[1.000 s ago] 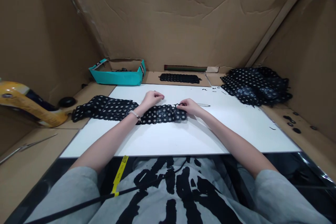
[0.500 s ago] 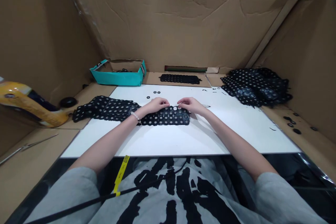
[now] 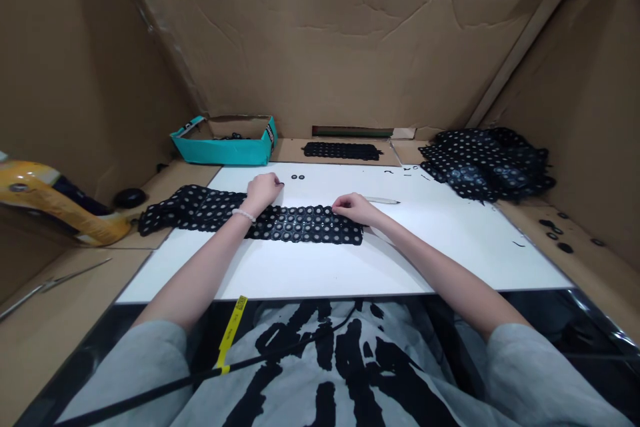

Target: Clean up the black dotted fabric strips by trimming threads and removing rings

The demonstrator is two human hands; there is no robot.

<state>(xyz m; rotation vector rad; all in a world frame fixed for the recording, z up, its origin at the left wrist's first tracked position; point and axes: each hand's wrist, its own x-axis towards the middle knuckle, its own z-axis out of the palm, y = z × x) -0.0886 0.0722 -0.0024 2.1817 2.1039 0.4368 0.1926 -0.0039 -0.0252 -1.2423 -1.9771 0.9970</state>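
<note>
A black strip patterned with rows of light round dots lies across the white board. My left hand is over its far edge, fingers closed, with a small black ring at the fingertips. Two similar black rings lie on the board just beyond. At the far edge of the strip, toward its right end, my right hand has thumb and finger pinched together; whether anything besides the edge is between them is hidden. Behind that hand rests a pale, pointed pen-like tool.
A turquoise-sided box stands at the back left. Another dotted strip lies at the back, and a heap of dotted black material at right. Tweezers and a yellow bottle are at left. Cardboard walls enclose the board.
My left hand has left the strip's edge beside the right hand and moved left and away from me to one black ring. The right hand has shifted slightly left.
</note>
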